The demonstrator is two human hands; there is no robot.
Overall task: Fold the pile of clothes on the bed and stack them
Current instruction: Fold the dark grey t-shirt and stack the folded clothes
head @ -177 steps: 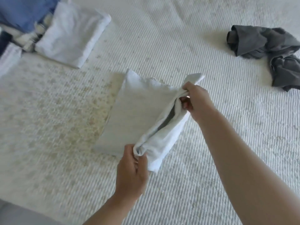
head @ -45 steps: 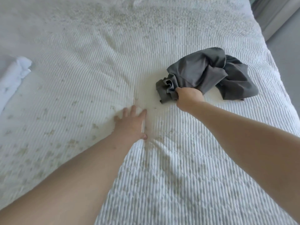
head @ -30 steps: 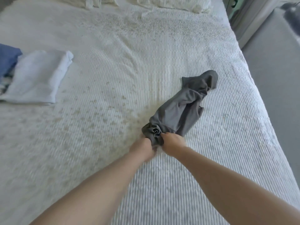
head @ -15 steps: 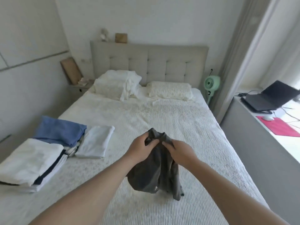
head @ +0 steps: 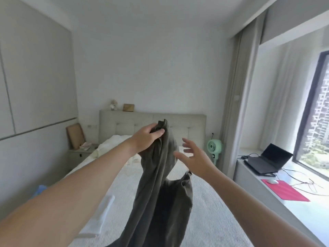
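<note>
The left hand (head: 148, 139) grips one bunched end of a dark grey garment (head: 160, 189) and holds it up in the air, so the cloth hangs down below that hand, twisted and unfolded, over the bed (head: 210, 211). Just to the right of the hanging cloth, the right hand (head: 194, 157) is spread with fingers straight, holding nothing and not touching the garment. Below and left of the left forearm a folded white piece (head: 101, 218) already lies on the bed, so part of the folding looks done, while this grey garment has yet to be spread, folded and stacked.
</note>
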